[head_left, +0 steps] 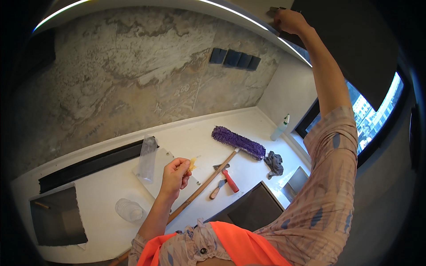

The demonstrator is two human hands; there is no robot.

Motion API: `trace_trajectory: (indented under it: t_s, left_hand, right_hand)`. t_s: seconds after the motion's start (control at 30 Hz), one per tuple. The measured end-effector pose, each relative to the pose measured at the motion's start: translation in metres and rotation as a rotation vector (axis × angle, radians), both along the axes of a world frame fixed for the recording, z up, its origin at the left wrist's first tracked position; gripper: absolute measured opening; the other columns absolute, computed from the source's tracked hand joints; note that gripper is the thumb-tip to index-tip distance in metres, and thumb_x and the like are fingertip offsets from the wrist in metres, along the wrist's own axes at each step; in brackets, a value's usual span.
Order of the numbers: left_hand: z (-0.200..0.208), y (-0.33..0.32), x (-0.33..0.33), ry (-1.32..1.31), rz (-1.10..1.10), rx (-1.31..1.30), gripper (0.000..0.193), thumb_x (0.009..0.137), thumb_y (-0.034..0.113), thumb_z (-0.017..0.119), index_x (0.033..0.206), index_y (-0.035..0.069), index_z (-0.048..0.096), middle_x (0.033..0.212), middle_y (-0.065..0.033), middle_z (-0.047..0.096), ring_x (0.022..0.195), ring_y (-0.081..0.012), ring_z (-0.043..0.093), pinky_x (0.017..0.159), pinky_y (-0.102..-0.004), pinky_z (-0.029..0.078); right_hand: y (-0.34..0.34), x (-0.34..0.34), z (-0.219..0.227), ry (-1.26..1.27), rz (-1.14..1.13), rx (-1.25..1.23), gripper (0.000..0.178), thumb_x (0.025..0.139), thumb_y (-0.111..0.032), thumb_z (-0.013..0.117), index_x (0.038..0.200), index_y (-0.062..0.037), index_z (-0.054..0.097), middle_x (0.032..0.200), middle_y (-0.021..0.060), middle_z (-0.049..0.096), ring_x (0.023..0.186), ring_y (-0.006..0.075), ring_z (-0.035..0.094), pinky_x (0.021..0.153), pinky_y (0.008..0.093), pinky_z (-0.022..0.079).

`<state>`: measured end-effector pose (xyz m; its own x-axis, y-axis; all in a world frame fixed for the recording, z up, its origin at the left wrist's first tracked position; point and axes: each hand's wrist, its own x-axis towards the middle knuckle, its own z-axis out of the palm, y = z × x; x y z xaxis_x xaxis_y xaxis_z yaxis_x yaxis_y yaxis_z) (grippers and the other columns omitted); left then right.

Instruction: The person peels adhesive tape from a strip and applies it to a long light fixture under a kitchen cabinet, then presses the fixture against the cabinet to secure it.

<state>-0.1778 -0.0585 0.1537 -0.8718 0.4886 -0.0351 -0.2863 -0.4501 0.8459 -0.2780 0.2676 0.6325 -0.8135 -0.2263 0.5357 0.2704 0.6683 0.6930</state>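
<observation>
Panel [355, 48], dark and flat, lies just to the right of the raised right hand [289, 21], its lower edge slanting from there down to the right behind the forearm [328, 75] toward the window [377, 126]; the left hand [174, 178] is well apart, lower and to the left. The right hand is curled near that edge, though I cannot tell what it grips. The left holds a yellow scrap [192, 164] in a narrow pinch above the white counter [104, 190].
</observation>
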Motion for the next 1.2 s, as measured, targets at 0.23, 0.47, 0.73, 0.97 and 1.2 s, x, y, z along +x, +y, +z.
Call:
trace_trajectory:
  t_s: [0.23,0.47,0.73,0.97,1.2]
  left_hand:
    - [0.0,0.0,0.0,-0.009,-0.004,0.003,0.017,0.095,0.022,0.06,0.094,0.005,0.06,0.067,-0.0023,0.055,0.043,-0.0026,0.039,0.034,-0.0187,0.028]
    - [-0.002,0.006,0.001,-0.025,-0.019,0.011,0.017,0.095,0.021,0.06,0.095,0.004,0.06,0.067,-0.0025,0.055,0.044,-0.0024,0.04,0.035,-0.0181,0.028]
    - [-0.003,0.012,0.001,-0.016,-0.007,0.003,0.017,0.095,0.021,0.06,0.095,0.004,0.06,0.067,-0.0027,0.055,0.044,-0.0029,0.04,0.035,-0.0184,0.028]
    - [-0.009,0.011,0.002,-0.035,0.005,-0.011,0.016,0.095,0.021,0.06,0.094,0.005,0.06,0.067,-0.0025,0.055,0.043,-0.003,0.039,0.035,-0.019,0.028]
    - [-0.01,0.009,0.002,-0.041,0.01,0.0,0.013,0.094,0.02,0.061,0.092,0.007,0.058,0.065,-0.0025,0.056,0.044,-0.0042,0.042,0.034,-0.0189,0.028]
  right_hand:
    - [-0.003,0.0,-0.007,-0.047,-0.041,0.043,0.02,0.071,-0.007,0.064,0.087,-0.0125,0.074,0.088,0.0119,0.07,0.086,0.0321,0.067,0.073,0.0413,0.053]
    - [-0.009,0.001,-0.01,-0.054,-0.052,0.147,0.014,0.068,-0.007,0.066,0.081,-0.0084,0.071,0.085,0.0125,0.068,0.087,0.0317,0.067,0.073,0.0411,0.052]
    - [-0.009,0.003,-0.013,-0.072,-0.032,0.139,0.013,0.067,-0.009,0.067,0.08,-0.0093,0.07,0.087,0.0113,0.068,0.087,0.0314,0.066,0.073,0.0409,0.053]
    - [-0.018,-0.003,0.014,-0.139,-0.178,0.005,0.023,0.074,-0.024,0.068,0.088,-0.0065,0.075,0.089,0.0186,0.07,0.089,0.0367,0.066,0.076,0.044,0.053]
    - [-0.021,-0.01,0.017,-0.228,-0.165,0.089,0.031,0.069,-0.022,0.074,0.093,-0.0039,0.073,0.099,0.0196,0.069,0.093,0.0384,0.065,0.078,0.0448,0.052]
